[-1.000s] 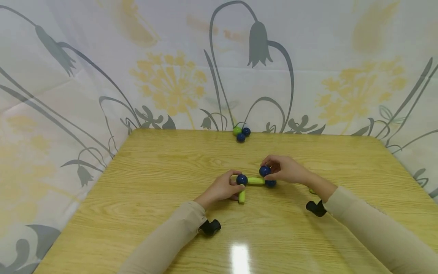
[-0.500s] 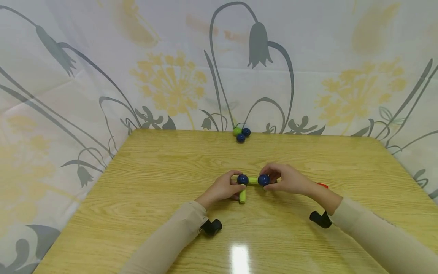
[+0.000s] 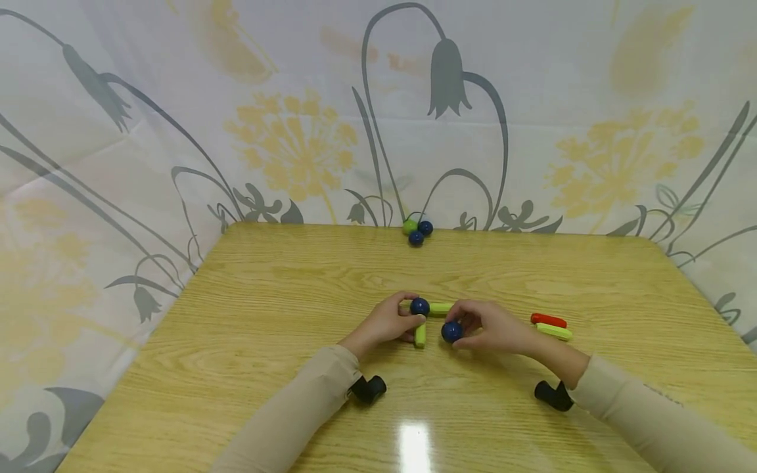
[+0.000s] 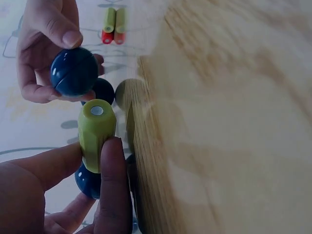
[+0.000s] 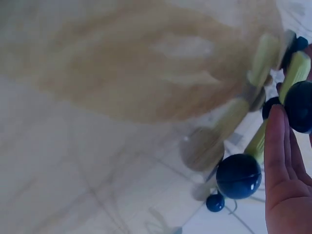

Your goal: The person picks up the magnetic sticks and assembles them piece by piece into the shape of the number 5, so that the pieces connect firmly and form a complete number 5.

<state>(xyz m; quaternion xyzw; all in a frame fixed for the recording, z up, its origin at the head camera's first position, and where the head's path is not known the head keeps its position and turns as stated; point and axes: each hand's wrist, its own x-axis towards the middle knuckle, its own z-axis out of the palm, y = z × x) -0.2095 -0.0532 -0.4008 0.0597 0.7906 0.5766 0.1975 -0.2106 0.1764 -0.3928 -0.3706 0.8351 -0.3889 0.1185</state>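
Left grip [image 3: 387, 320] pinches the corner ball [image 3: 420, 307] and green rod [image 4: 93, 134], seemingly joined; right grip [image 3: 492, 326] holds a loose ball [image 3: 452, 332] near the rod's free end (probably yet to attach). A red rod [image 3: 549, 320] and spare rod [image 3: 554, 332] lie unused on the bench [image 3: 284, 282]

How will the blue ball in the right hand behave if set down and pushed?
The blue ball would likely roll, being round on a flat-looking table. Its glossy surface may be slippery in the right hand. It's probably stiff: no dent shows where it is gripped.
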